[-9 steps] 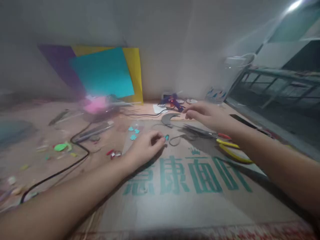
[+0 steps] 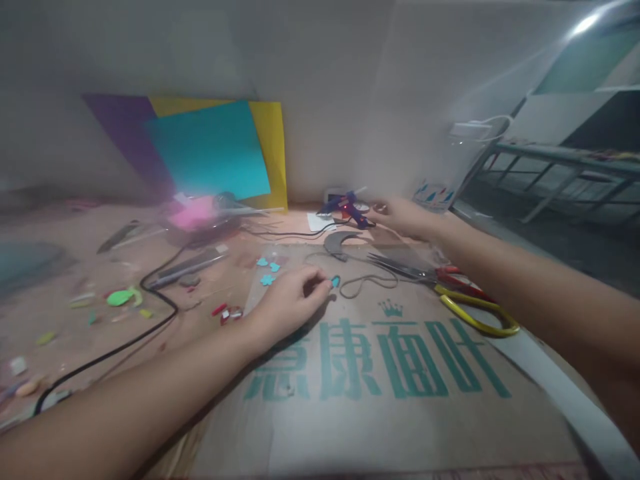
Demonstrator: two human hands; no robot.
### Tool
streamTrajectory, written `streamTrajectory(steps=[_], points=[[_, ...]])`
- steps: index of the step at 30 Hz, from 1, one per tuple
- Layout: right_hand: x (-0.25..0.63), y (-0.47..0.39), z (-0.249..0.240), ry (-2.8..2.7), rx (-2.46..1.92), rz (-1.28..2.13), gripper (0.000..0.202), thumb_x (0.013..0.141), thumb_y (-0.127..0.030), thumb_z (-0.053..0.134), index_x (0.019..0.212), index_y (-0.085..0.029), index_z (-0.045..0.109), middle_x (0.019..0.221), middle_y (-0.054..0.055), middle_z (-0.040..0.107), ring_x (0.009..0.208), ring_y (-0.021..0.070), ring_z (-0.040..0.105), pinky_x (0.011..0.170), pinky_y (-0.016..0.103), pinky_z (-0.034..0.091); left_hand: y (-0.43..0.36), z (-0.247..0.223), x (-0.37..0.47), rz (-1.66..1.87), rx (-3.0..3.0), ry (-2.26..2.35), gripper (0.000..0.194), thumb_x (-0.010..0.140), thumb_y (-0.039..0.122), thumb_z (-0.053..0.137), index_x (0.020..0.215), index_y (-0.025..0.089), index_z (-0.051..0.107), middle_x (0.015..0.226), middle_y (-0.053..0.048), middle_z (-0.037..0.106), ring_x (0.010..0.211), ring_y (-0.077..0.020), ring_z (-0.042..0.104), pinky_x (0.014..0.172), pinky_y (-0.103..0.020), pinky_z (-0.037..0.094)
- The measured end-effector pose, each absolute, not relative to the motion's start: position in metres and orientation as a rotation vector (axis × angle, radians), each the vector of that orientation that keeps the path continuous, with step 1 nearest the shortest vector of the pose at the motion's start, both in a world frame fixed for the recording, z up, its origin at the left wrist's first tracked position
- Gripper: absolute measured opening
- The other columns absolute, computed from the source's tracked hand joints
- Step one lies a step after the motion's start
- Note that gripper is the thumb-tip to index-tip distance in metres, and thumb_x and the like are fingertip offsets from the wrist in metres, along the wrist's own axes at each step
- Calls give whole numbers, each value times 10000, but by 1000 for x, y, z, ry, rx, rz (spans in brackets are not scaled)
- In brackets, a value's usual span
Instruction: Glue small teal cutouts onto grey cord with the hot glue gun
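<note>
My left hand (image 2: 295,297) is closed in a pinch on a small teal piece (image 2: 335,283) just above the printed cardboard sheet (image 2: 400,427). A thin cord (image 2: 367,279) runs in a loop from beside that piece across the sheet. At the back of the table, my right hand (image 2: 403,217) reaches to a small round item (image 2: 381,208); its fingers are blurred, so the grip is unclear. Just left of it stands a blue glue gun (image 2: 349,208) with a red light. Scissors (image 2: 425,273) with red and yellow handles lie beneath my right forearm.
Teal cut-out shapes (image 2: 267,279) lie by my left hand. A grey crescent piece (image 2: 341,243) is near the glue gun. Coloured sheets (image 2: 215,153) lean on the wall. A black cable (image 2: 173,310) and small scraps spread over the left, with a pink item (image 2: 193,212) behind.
My right hand has moved slightly back, from beside the glue gun's handle to the round item. My left hand keeps its pinch on the teal piece. The view has shifted slightly.
</note>
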State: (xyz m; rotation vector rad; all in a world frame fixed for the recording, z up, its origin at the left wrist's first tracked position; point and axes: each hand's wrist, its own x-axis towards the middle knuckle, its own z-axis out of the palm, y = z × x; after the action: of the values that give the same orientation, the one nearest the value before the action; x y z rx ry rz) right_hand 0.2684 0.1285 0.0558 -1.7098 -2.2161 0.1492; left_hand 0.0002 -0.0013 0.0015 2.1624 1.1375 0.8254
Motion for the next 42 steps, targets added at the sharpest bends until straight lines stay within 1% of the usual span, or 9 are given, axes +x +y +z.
streamTrajectory(steps=[7,11,14,17,25,30,34,36,42], points=[[235,181,38,-2100,-1613,382,400,727,-386,695,1033,-130,663,939,95,711,757,177,630,682,269,488,-1,2,-1,829,2156,1128,193,881,274,457,778,177,587,755,2,629,719,-147,557,632,-247,377],[225,190,26,-1956,-1621,449,315,728,-282,673,998,-121,661,788,76,695,634,156,602,601,266,489,-1,1,-2,825,2154,1120,194,884,279,456,778,176,582,755,2,627,717,-146,555,633,-249,372],[225,192,25,-1876,-1587,470,311,732,-229,652,1030,-143,647,806,53,685,658,146,598,612,253,489,0,-1,-1,830,2149,1114,187,883,279,462,778,177,579,756,6,625,721,-143,554,639,-247,371],[226,186,27,-1810,-1556,488,275,699,-201,682,962,-130,649,788,42,670,681,144,590,630,248,487,0,-3,-1,834,2153,1129,191,880,289,469,775,179,584,729,12,612,693,-138,543,623,-245,363],[236,163,29,-1568,-1492,663,216,727,-272,718,838,-130,599,588,12,589,516,120,533,495,244,470,-2,0,0,815,2166,1136,197,880,297,463,773,181,582,746,2,623,717,-152,558,640,-256,370],[238,154,41,-1494,-1360,786,176,820,-313,636,859,-151,579,677,46,637,544,116,576,540,248,515,-1,-1,0,822,2150,1134,195,882,301,459,782,186,581,748,4,622,728,-154,563,647,-255,374],[233,128,59,-1524,-1239,863,139,824,-234,608,939,-156,600,850,73,700,597,112,610,617,254,542,-2,-2,0,826,2136,1144,197,879,305,461,785,187,587,751,4,627,727,-154,564,650,-253,375],[230,106,66,-1520,-1224,850,150,815,-204,591,948,-136,615,827,80,706,590,114,605,609,250,530,-2,-2,-1,826,2137,1150,210,881,314,455,782,187,589,742,2,624,716,-155,560,637,-252,371],[236,31,66,-1697,-1441,591,222,840,-342,531,875,-183,681,713,50,688,628,168,631,559,266,474,-1,-1,0,854,2173,1158,225,883,310,437,763,182,578,737,-6,615,710,-160,555,637,-253,376]])
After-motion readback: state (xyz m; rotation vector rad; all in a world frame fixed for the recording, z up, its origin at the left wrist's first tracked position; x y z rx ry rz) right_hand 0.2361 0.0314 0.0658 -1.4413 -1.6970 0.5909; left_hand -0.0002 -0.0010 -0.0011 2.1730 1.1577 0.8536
